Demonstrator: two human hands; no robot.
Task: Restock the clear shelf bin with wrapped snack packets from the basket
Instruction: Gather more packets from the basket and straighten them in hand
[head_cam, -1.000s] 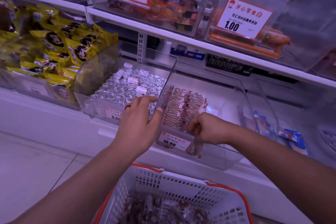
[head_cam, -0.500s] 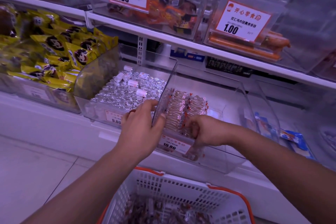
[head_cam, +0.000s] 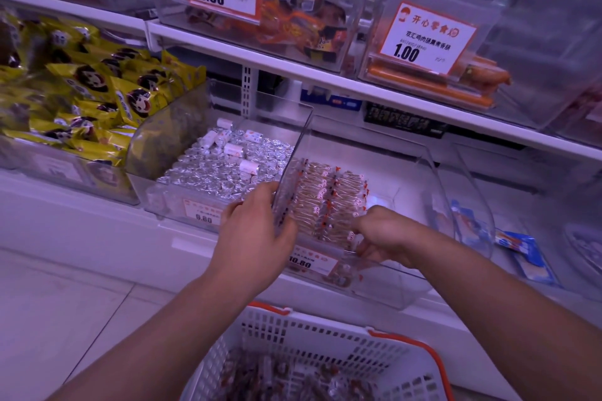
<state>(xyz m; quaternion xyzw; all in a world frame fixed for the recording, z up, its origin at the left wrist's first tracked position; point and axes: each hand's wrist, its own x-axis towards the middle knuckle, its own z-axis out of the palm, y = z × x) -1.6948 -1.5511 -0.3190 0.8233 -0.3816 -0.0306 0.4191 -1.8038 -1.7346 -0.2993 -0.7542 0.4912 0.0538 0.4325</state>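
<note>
A clear shelf bin [head_cam: 407, 273] juts out from the lower shelf, with a 10.80 price tag on its front. Rows of wrapped snack packets [head_cam: 325, 202] stand packed in its left half. My left hand [head_cam: 257, 234] grips the bin's left wall near the front corner. Inside the bin at the front, my right hand [head_cam: 384, 234] has its fingers curled against the packets; whether it holds any is hidden. Below, a white basket [head_cam: 325, 335] with orange handles holds more wrapped packets [head_cam: 293, 381].
A bin of silver foil sweets [head_cam: 221, 169] stands just left of the clear bin, and yellow packets [head_cam: 97, 98] fill the bin beyond. Blue packets [head_cam: 521, 247] lie to the right. An upper shelf [head_cam: 325, 81] with more bins overhangs.
Both hands have stayed at the bin's front. The left hand has shifted its hold slightly along the left wall, and the right hand has sunk a little lower among the front packets.
</note>
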